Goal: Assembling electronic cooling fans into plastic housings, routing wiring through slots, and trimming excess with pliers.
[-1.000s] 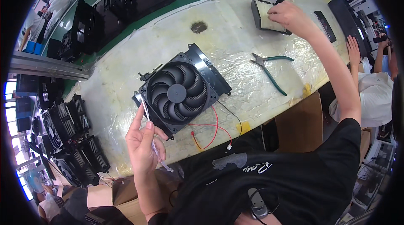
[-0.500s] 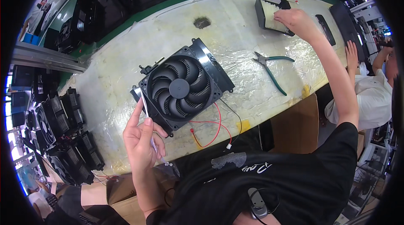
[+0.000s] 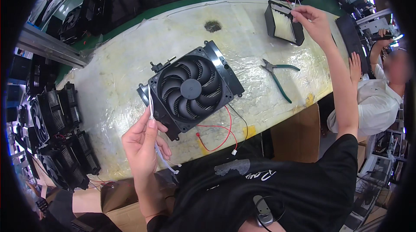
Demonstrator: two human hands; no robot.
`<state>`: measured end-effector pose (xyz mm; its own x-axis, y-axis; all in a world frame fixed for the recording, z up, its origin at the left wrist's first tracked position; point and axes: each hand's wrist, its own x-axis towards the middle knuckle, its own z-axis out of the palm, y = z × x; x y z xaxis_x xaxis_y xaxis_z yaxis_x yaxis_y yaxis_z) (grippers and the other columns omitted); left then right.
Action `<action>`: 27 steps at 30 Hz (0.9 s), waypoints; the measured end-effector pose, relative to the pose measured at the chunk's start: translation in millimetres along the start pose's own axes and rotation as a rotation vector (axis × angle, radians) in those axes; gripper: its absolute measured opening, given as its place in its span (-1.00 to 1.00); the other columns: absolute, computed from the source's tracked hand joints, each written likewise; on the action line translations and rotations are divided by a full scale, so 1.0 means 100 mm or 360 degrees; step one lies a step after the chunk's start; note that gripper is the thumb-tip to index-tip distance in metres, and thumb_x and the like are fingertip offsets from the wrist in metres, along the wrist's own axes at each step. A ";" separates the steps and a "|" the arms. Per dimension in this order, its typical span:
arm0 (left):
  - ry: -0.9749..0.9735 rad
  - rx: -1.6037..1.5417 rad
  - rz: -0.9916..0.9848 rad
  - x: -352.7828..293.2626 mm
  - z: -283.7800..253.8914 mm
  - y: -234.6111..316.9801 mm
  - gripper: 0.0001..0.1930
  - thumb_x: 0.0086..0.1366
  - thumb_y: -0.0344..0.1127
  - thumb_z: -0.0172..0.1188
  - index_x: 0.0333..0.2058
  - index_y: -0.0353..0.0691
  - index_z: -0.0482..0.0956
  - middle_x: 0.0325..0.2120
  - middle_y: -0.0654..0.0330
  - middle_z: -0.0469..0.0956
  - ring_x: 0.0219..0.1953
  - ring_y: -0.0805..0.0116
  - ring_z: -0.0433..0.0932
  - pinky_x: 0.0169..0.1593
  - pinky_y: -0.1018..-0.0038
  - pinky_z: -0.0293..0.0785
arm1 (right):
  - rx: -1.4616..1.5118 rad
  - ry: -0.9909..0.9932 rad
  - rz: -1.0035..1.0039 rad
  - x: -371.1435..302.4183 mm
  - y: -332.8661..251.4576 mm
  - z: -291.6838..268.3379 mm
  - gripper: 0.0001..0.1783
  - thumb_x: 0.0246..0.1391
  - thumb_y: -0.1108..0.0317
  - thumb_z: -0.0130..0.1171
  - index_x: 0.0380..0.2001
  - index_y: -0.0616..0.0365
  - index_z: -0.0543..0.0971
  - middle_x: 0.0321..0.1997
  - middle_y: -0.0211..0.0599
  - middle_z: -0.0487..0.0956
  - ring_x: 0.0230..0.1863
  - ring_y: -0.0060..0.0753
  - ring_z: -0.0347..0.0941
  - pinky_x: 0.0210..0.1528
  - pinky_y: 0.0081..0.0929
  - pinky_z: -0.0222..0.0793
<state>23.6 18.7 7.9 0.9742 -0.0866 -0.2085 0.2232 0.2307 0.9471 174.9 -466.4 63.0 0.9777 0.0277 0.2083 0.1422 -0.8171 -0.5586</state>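
A black cooling fan (image 3: 190,89) in a square frame is fixed on a black finned unit lying on the table. My left hand (image 3: 145,145) is at the unit's left corner, thumb and fingers closed on white wires (image 3: 151,109). The wires run up along the fan frame, and their small connectors hang below the palm. At the far right, my right hand (image 3: 315,24) is over the rim of a black box (image 3: 274,32) of thin white strips (image 3: 283,26), which look like cable ties. Its thumb and forefinger are pinched; what lies between them is unclear.
Green-handled cutters (image 3: 277,76) lie right of the fan. Red and black wires (image 3: 225,134) trail to the table's near edge. Several similar fan units (image 3: 56,132) are stacked at the left. A person in a white shirt (image 3: 372,106) is at the right, one hand on the table.
My right hand has lifted from the strips to the box's far right rim. My left hand keeps its grip on the white wires. The whole view has shifted slightly.
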 end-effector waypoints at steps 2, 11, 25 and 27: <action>0.0036 0.0023 -0.0003 -0.02 0.00 0.00 -0.63 0.42 -0.44 -0.01 0.17 -0.38 0.39 -0.47 0.09 0.54 -0.77 0.44 0.45 -0.74 0.58 0.32 | 0.0719 0.0044 -0.0067 -0.01 -0.09 0.04 -0.82 0.20 0.46 0.16 -0.16 0.30 0.61 -0.23 -0.32 0.62 -0.24 -0.57 0.55 -0.14 -0.60 0.47; 0.0185 0.0304 0.0083 -0.13 -0.04 -0.03 -0.64 0.31 -0.49 0.17 0.07 -0.44 0.49 -0.49 0.14 0.60 -0.58 0.55 0.46 -0.50 0.63 0.39 | 0.0912 -0.0397 -0.0297 -0.23 -1.27 0.50 -0.51 0.21 0.50 0.12 0.19 0.35 0.36 -0.28 -0.20 0.62 -0.25 -0.50 0.57 -0.15 -0.63 0.46; 0.0175 0.0044 0.0149 -0.15 -0.09 -0.19 -0.66 0.30 -0.49 0.18 0.05 -0.41 0.52 -0.46 0.18 0.60 -0.64 0.64 0.44 -0.58 0.69 0.37 | 0.0987 -0.0671 -0.0545 -0.35 -2.65 1.62 -0.81 0.14 0.63 0.15 -0.17 0.42 0.61 -0.36 -0.16 0.66 -0.44 -0.57 0.60 -0.39 -0.71 0.52; 0.0161 0.0006 0.0076 -0.16 -0.08 -0.19 -0.66 0.31 -0.48 0.18 0.06 -0.39 0.51 -0.47 0.19 0.60 -0.65 0.65 0.43 -0.59 0.69 0.37 | 0.0985 -0.0715 -0.0552 -0.33 -2.65 1.66 -0.81 0.14 0.63 0.15 -0.16 0.41 0.62 -0.37 -0.20 0.66 -0.45 -0.60 0.58 -0.39 -0.71 0.52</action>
<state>4.2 23.2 -8.9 0.9822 0.0224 -0.1863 0.1764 0.2288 0.9574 130.9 -155.7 71.0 0.8129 0.5530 0.1828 0.3769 -0.2602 -0.8890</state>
